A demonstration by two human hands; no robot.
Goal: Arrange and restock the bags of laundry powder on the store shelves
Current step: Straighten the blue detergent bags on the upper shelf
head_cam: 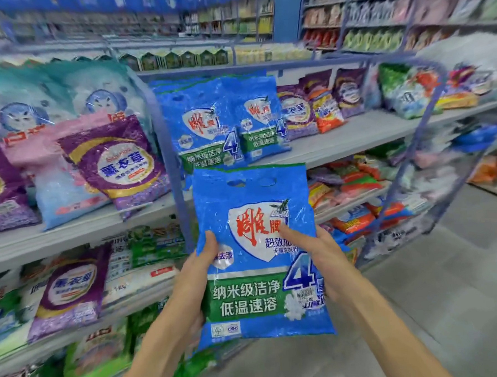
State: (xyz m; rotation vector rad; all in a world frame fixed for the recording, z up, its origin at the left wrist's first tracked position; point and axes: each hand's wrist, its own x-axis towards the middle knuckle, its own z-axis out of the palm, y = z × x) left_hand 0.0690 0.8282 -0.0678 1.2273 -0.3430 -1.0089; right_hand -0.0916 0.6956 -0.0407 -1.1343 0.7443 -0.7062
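Store shelving filled the view, tier on tier of laundry powder in purple, pink, green and orange packs, with a pale floor running off to the right. In front of it a blue bag was held upright in the air, print facing the camera and handle holes at the top. The left hand gripped its left edge, thumb curled over the front and fingers hidden behind. The right hand gripped the right edge the same way, thumb lying across the printed shield. Just above and behind the bag, two matching blue bags stood leaning back on the middle shelf. They stood beside the blue upright, with a purple bag on the far side of that post.

The step in hand looked like placing this bag with its own kind. To do it well, the bag should probably go up with both hands on it — powder settles low, so the bottom would sag and the top flop if one side were let go early. Setting the base down first next to the pair, then tipping the top back, would leave the label facing out and the row square. The soft film could slide forward off the edge, so the base wanted seating well in before either hand let go.
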